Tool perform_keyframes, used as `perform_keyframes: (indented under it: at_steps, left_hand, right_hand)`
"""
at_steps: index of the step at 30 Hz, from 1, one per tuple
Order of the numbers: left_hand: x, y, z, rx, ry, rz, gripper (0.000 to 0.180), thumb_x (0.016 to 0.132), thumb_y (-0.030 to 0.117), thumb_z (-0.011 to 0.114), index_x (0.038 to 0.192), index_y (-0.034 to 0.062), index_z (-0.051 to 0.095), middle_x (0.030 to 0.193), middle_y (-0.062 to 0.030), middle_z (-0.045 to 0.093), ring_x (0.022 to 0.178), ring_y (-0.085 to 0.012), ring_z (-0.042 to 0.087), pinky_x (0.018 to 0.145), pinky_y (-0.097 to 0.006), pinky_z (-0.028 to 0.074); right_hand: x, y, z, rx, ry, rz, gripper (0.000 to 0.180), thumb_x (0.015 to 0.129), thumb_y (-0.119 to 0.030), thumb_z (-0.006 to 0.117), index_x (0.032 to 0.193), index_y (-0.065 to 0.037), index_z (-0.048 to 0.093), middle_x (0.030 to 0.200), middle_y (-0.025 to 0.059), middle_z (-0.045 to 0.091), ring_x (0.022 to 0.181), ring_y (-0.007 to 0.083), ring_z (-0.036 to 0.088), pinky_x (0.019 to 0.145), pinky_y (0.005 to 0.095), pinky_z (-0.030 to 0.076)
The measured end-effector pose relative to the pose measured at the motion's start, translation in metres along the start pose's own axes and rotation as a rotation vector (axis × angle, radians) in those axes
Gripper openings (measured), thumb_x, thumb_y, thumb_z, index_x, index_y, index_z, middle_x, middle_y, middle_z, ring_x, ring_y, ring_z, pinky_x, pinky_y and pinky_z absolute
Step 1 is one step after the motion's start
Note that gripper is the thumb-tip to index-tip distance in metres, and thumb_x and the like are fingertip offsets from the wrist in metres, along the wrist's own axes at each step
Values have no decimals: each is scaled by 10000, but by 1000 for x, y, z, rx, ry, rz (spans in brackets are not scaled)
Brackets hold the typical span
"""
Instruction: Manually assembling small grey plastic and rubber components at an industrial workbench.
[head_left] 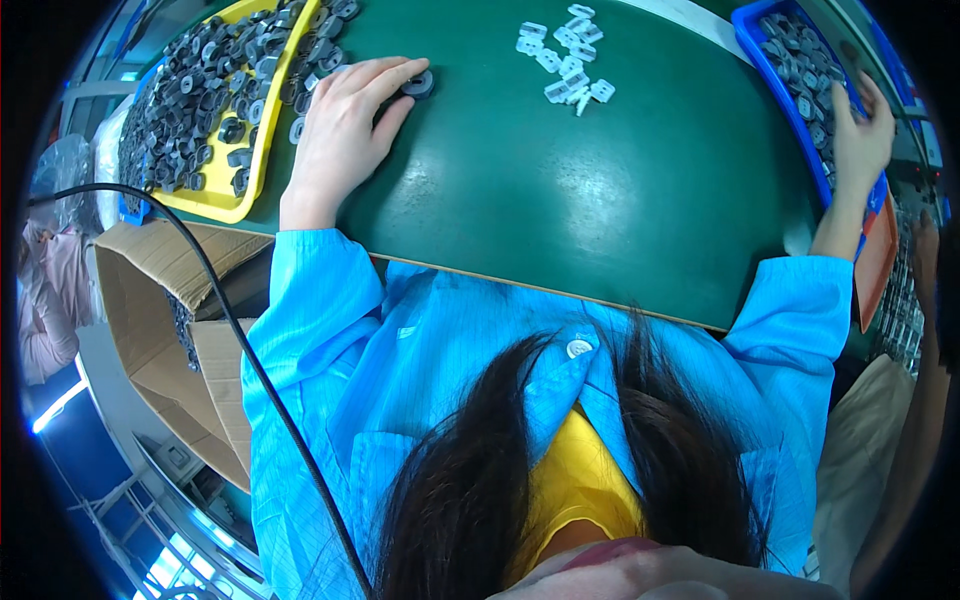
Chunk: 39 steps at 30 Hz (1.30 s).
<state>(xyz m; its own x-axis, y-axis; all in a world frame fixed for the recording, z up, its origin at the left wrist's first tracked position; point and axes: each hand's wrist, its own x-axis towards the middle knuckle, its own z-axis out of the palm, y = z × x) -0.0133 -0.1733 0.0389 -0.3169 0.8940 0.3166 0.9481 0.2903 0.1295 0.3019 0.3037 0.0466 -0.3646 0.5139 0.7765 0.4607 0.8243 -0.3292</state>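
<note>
My left hand (350,125) rests on the green table, its thumb and index finger closed around a small dark grey plastic part (421,84). Beside that hand, a yellow tray (240,205) holds a heap of similar grey parts (190,110), and some lie loose along its right side. At the far right my right hand (865,135) reaches over a blue tray (760,62) filled with grey parts (805,70). Its fingers are apart, and nothing shows between them. A loose cluster of small white plastic pieces (572,68) lies toward the back of the green table (520,200).
An open cardboard box (165,350) stands below the table's left edge, with dark parts inside. A black cable (215,275) arcs across the left side. An orange-red bin (878,262) sits beside the blue tray. Other people are partly visible at both sides.
</note>
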Motion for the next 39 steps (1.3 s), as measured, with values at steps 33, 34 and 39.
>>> perform_keyframes:
  at_steps: [33, 34, 39]
  left_hand:
    - [113, 108, 36, -789, 129, -185, 347, 893, 45, 725, 1176, 3, 530, 938, -228, 693, 904, -390, 714, 786, -430, 551]
    - [113, 110, 36, -793, 121, -187, 347, 893, 45, 725, 1176, 3, 530, 938, -228, 693, 904, -390, 714, 786, -430, 551]
    - [110, 111, 46, -647, 181, -45, 371, 899, 58, 712, 1204, 16, 506, 1030, -278, 670, 994, -473, 660, 818, -488, 531]
  right_hand:
    - [-38, -222, 52, 1043, -790, 646, 107, 877, -75, 791, 903, 22, 755, 794, 16, 704, 719, 69, 619, 659, 216, 480]
    - [-38, -221, 51, 897, -769, 533, 103, 884, -75, 786, 900, 21, 754, 786, 15, 702, 711, 65, 611, 656, 216, 477]
    - [-38, -212, 50, 805, -798, 422, 105, 887, -84, 784, 876, 14, 752, 747, 6, 684, 685, 56, 586, 647, 221, 467]
